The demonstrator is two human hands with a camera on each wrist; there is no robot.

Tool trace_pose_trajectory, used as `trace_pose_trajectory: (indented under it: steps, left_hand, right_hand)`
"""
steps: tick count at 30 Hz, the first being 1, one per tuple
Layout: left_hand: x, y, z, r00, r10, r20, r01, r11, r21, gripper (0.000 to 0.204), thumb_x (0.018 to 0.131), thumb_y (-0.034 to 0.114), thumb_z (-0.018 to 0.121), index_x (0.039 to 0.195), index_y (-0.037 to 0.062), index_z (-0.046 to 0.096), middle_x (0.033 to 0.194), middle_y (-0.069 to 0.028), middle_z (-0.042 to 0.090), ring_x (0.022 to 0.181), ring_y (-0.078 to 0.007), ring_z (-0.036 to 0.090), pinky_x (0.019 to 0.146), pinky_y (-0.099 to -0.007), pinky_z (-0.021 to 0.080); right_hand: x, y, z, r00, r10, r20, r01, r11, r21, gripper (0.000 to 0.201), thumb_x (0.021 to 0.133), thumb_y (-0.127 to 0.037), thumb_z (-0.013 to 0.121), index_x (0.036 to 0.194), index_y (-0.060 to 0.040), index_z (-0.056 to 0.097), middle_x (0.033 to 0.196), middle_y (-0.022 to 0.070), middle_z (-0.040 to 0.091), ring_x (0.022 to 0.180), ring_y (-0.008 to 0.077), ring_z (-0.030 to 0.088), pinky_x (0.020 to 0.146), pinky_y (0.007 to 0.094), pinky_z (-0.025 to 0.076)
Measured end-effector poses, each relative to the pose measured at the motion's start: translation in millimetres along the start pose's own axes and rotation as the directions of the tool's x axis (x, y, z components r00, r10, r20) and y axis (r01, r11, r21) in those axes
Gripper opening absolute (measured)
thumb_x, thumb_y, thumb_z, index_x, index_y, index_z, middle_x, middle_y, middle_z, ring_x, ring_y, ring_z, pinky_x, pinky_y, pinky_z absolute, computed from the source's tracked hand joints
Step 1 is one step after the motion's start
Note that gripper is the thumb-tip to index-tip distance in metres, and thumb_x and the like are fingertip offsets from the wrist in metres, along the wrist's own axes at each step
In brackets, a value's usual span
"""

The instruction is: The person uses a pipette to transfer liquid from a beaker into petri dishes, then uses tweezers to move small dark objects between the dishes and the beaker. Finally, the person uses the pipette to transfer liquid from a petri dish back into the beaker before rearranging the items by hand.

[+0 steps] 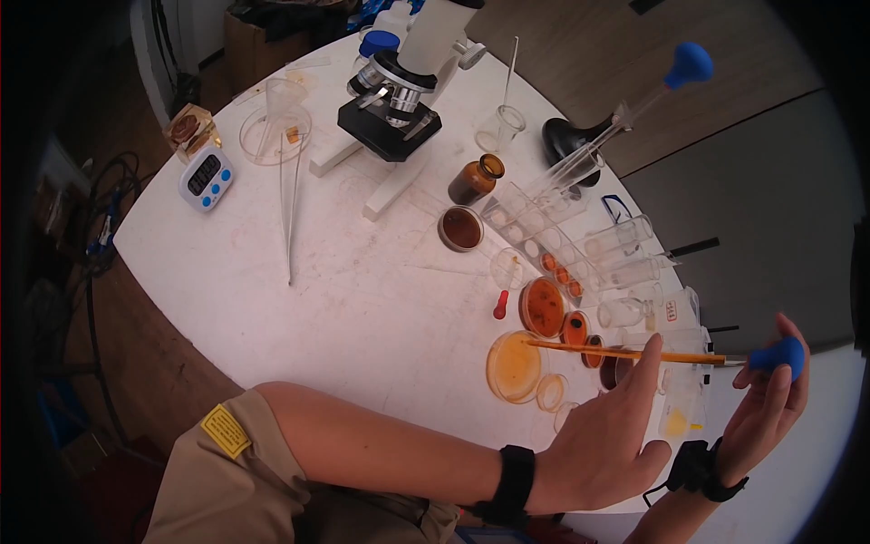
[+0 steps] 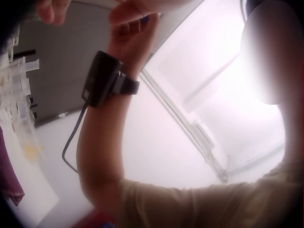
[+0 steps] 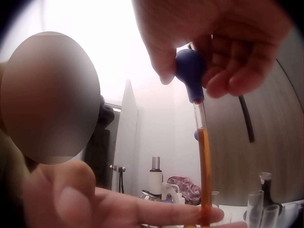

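My right hand (image 1: 770,408) pinches the blue rubber bulb (image 3: 190,71) of a long glass dropper (image 1: 625,352) between thumb and fingers. Orange-brown liquid fills most of its tube. In the head view, the dropper's narrow tip lies over a round dish of yellow-orange liquid (image 1: 509,379). My left hand (image 1: 594,444) is beside the tube, its index finger stretched straight across it. In the right wrist view that finger (image 3: 156,211) overlaps the lower tube, the thumb standing apart. The left wrist view shows mainly my right forearm (image 2: 104,142); the dropper's tip is outside it.
Dishes of red-orange liquid (image 1: 544,306) stand close beyond the tip, near a clear rack (image 1: 535,240) and a brown bottle (image 1: 476,179). A microscope (image 1: 394,109) stands at the back. Tweezers (image 1: 288,222) and a timer (image 1: 207,179) lie left. Another blue-bulbed dropper (image 1: 689,65) rises at the back right.
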State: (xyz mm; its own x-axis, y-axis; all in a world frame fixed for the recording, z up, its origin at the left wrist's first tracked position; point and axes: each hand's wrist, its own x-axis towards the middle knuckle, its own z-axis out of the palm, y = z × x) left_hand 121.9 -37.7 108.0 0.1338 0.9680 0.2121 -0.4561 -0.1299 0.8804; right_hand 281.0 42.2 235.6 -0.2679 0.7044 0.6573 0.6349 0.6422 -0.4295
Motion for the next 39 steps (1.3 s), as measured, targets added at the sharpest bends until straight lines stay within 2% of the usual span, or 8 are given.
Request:
trace_pose_trajectory:
  steps: [5, 10, 13, 23, 25, 27, 28, 39]
  left_hand:
    - [-6, -5, 6, 1.000, 0.004, 0.010, -0.004, 1.000, 0.005, 0.094, 0.078, 0.012, 0.057, 0.153, -0.0073, 0.003, 0.131, -0.0392, 0.050, 0.110, -0.0418, 0.062, 0.080, -0.0334, 0.051]
    - [-13, -12, 13, 0.999, 0.040, 0.031, -0.040, 0.999, 0.007, 0.093, 0.080, 0.011, 0.057, 0.154, -0.0059, 0.002, 0.141, -0.0360, 0.044, 0.120, -0.0393, 0.058, 0.079, -0.0310, 0.050]
    - [-20, -7, 12, 0.987, -0.083, 0.140, 0.082, 0.997, 0.014, 0.092, 0.081, 0.009, 0.055, 0.154, -0.0053, 0.002, 0.149, -0.0322, 0.036, 0.132, -0.0368, 0.050, 0.078, -0.0305, 0.049]
    - [-44, -29, 25, 0.938, -0.178, 0.298, 0.151, 0.982, 0.111, 0.091, 0.079, 0.000, 0.053, 0.154, -0.0052, 0.002, 0.161, -0.0214, 0.020, 0.140, -0.0303, 0.044, 0.103, -0.0383, 0.042]
    - [-47, -30, 27, 0.925, -0.186, 0.332, 0.151, 0.980, 0.129, 0.092, 0.079, -0.001, 0.054, 0.155, -0.0034, 0.003, 0.162, -0.0201, 0.018, 0.141, -0.0293, 0.043, 0.104, -0.0382, 0.041]
    - [-50, -34, 28, 0.904, -0.235, 0.356, 0.201, 0.971, 0.130, 0.094, 0.079, -0.002, 0.055, 0.156, -0.0001, 0.002, 0.163, -0.0189, 0.015, 0.142, -0.0284, 0.040, 0.105, -0.0374, 0.041]
    - [-55, -30, 33, 0.919, -0.225, 0.323, 0.194, 0.973, 0.125, 0.088, 0.082, 0.002, 0.055, 0.157, 0.0014, 0.010, 0.159, -0.0197, 0.028, 0.140, -0.0272, 0.043, 0.102, -0.0339, 0.042]
    - [-60, -33, 62, 0.863, -0.250, 0.439, 0.225, 0.968, 0.110, 0.085, 0.085, 0.006, 0.053, 0.159, 0.0081, 0.013, 0.160, -0.0136, 0.027, 0.141, -0.0278, 0.040, 0.107, -0.0391, 0.035]
  right_hand:
    - [-18, -2, 0, 0.996, 0.010, -0.084, -0.006, 0.999, 0.047, 0.063, 0.086, -0.052, 0.067, 0.115, 0.0040, 0.065, 0.120, 0.0167, 0.064, 0.063, 0.0086, 0.058, 0.052, 0.0197, 0.047]
    - [-48, -1, -14, 0.986, 0.120, -0.118, -0.106, 0.987, 0.120, 0.074, 0.080, -0.059, 0.072, 0.116, 0.0054, 0.062, 0.085, 0.0072, 0.060, 0.056, 0.0088, 0.055, 0.049, 0.0196, 0.044]
    - [-71, -8, -15, 0.967, 0.180, -0.183, -0.158, 0.979, 0.130, 0.080, 0.077, -0.063, 0.074, 0.116, 0.0059, 0.060, 0.073, 0.0031, 0.051, 0.053, 0.0090, 0.054, 0.046, 0.0197, 0.042]
    - [-179, 4, -36, 0.878, 0.407, -0.253, -0.303, 0.880, 0.367, 0.080, 0.077, -0.058, 0.078, 0.117, 0.0064, 0.053, 0.071, 0.0035, 0.054, 0.051, 0.0092, 0.053, 0.043, 0.0203, 0.041]
    - [-204, 9, -37, 0.886, 0.405, -0.225, -0.289, 0.864, 0.413, 0.071, 0.085, -0.051, 0.072, 0.119, 0.0072, 0.052, 0.071, 0.0041, 0.055, 0.052, 0.0077, 0.052, 0.046, 0.0192, 0.041]
    - [-219, 3, -43, 0.847, 0.498, -0.184, -0.341, 0.777, 0.529, 0.062, 0.084, -0.036, 0.077, 0.118, 0.0108, 0.055, 0.086, 0.0199, 0.067, 0.060, 0.0176, 0.060, 0.053, 0.0264, 0.050]
    - [-232, 6, -45, 0.824, 0.537, -0.180, -0.377, 0.757, 0.533, 0.063, 0.083, -0.035, 0.078, 0.120, 0.0108, 0.055, 0.090, 0.0183, 0.068, 0.061, 0.0163, 0.060, 0.056, 0.0256, 0.050]
    - [-304, 5, -57, 0.688, 0.707, -0.164, -0.404, 0.560, 0.723, 0.062, 0.086, -0.037, 0.076, 0.120, 0.0091, 0.055, 0.088, 0.0146, 0.067, 0.064, 0.0163, 0.060, 0.060, 0.0269, 0.050]
